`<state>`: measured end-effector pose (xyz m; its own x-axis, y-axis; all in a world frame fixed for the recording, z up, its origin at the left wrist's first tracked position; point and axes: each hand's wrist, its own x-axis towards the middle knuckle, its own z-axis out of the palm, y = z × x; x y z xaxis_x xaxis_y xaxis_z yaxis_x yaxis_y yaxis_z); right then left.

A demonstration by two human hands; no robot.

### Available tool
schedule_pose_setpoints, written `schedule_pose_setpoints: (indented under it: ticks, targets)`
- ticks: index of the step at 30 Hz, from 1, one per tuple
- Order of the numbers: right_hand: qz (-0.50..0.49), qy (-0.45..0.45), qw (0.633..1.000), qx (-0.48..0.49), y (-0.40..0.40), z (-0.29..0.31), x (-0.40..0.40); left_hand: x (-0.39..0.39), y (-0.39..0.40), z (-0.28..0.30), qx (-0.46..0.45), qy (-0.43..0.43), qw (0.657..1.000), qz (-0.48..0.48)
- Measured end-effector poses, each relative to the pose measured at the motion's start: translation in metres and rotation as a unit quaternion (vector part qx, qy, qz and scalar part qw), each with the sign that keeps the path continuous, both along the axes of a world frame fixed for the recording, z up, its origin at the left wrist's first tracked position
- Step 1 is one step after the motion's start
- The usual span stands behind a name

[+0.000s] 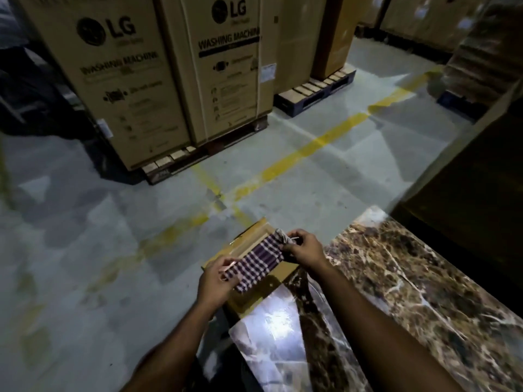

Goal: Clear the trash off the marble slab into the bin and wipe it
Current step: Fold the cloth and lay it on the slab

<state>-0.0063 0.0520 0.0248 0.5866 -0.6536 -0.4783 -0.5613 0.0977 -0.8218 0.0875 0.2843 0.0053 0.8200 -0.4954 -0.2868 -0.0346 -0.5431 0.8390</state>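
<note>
So this looks like the switch from clearing to wiping. Both hands are on a checked cloth point(256, 261), purple and white, folded into a narrow band and held in the air over a cardboard box point(254, 236) that sits on the floor just off the far left end of the marble slab point(410, 278). My guess is that box is the bin, but I can't see inside it, so can't say what's in there.

The left hand point(216, 281) pinches the near end of the cloth, thumb on top and fingers curled under. The right hand point(304, 250) grips the far end, fingers curled around a bunched grey bit of it. The cloth runs taut-ish between them on a diagonal.

The slab itself is brown with white veins and runs off to the near right. The part I can see has no trash on it, just a bright glare patch near the left edge. The near end is cut off by the arms and the frame, so I can't vouch for that bit.

Next move, I'd say: bring the cloth right and down onto the stone, flatten it under one palm, then sweep along the length. Probably worth refolding into a wider pad first, since a thin band covers little per pass.

Background is stacked LG washing machine cartons point(158, 75) on pallets, with yellow floor lines point(297, 154).
</note>
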Motion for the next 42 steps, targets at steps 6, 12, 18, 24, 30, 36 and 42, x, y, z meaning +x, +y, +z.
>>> schedule_pose_setpoints:
  ticks: [6,12,18,24,30,36,42]
  targets:
    - [0.040,0.102,0.990,-0.089,-0.023,-0.048,0.060,0.054,-0.032,-0.052,0.094,0.100,0.988,0.068]
    - [0.075,0.170,0.974,-0.131,-0.038,-0.109,0.114,0.094,-0.070,-0.107,0.158,0.050,0.984,0.064]
    - [0.130,0.242,0.943,-0.188,-0.043,-0.162,0.139,0.098,-0.088,-0.172,0.197,0.061,0.978,0.002]
    - [0.200,0.282,0.920,-0.187,-0.048,-0.192,0.147,0.096,-0.091,-0.198,0.263,0.029,0.952,-0.156]
    - [0.336,0.312,0.862,-0.213,-0.043,-0.193,0.147,0.089,-0.087,-0.201,0.377,-0.109,0.874,-0.287]
    - [0.503,0.278,0.743,-0.343,-0.030,-0.203,0.145,0.089,-0.083,-0.210,0.385,-0.187,0.819,-0.381]
    - [0.563,0.395,0.658,-0.307,-0.023,-0.222,0.140,0.092,-0.080,-0.225,0.393,-0.193,0.783,-0.443]
